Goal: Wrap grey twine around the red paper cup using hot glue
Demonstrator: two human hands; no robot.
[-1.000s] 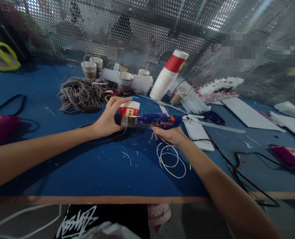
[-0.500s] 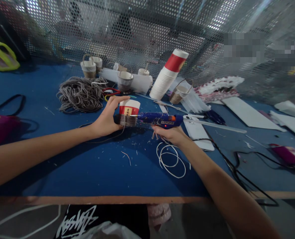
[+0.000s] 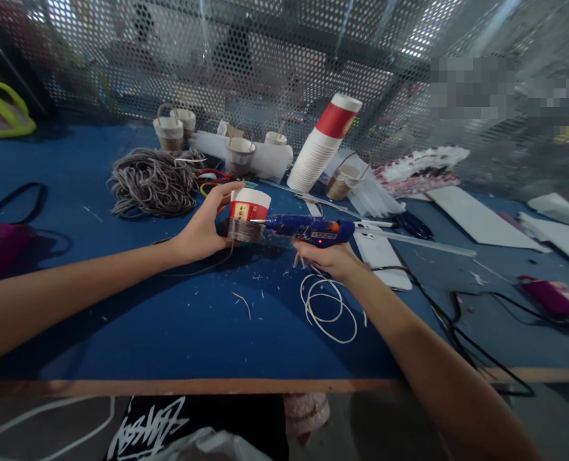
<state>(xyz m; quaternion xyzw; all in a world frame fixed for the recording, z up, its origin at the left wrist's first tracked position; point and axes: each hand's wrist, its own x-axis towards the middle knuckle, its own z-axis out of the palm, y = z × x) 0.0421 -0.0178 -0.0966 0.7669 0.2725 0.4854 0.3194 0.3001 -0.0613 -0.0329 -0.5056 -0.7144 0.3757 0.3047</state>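
Two hands, one cup, one glue gun in play. Left hand (image 3: pixel 200 235) holds the paper cup (image 3: pixel 253 203) just above the desk (image 3: pixel 169 333), near the middle; right hand (image 3: pixel 329 257) is closed round the handle of the glue gun (image 3: pixel 306 228). Behind: five small cups (image 3: pixel 240 157), several with thin loop handles, one cup stack (image 3: pixel 315 152), tilted, one cord bundle (image 3: pixel 154 182). One white cord (image 3: pixel 329 314) lies in loose loops below right hand; one phone (image 3: pixel 387 262) beside it.

Held cup: smooth red-and-white paper, round, lower part wrapped in rough gray cord. Gun: blue plastic, flecked surface, small red light. Bundle: gray, tangled. Desk: flat, blue.

Left hand curves in a C round the cup's left side, index finger at the rim. Right hand keeps gun level, nozzle pointing left at the wrapped cord; contact unclear.
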